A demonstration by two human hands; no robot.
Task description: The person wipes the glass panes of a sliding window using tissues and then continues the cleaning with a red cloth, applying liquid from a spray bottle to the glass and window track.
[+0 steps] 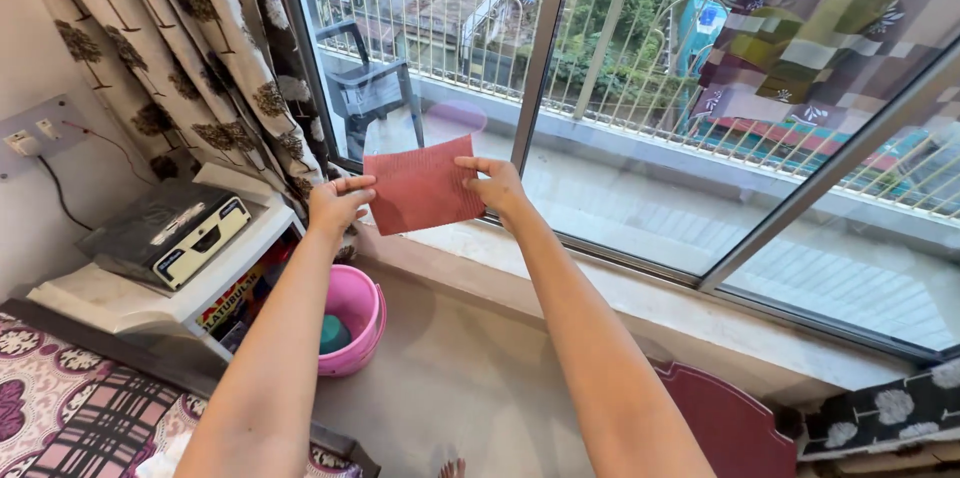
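Note:
Both my arms reach forward toward a sliding glass window (640, 108). Between my hands I hold up a red ribbed cloth (422, 186), spread flat in front of the glass. My left hand (336, 206) pinches its left edge and my right hand (495, 184) pinches its upper right edge. The cloth hangs just above the window's lower track and the stone sill (560, 283).
A pink bucket (352, 316) with a teal thing inside stands on the floor below my left arm. A white shelf (150, 288) at left carries a grey box-shaped device (165, 228). Patterned curtains (180, 48) hang at left. A dark red board (725, 423) lies at lower right.

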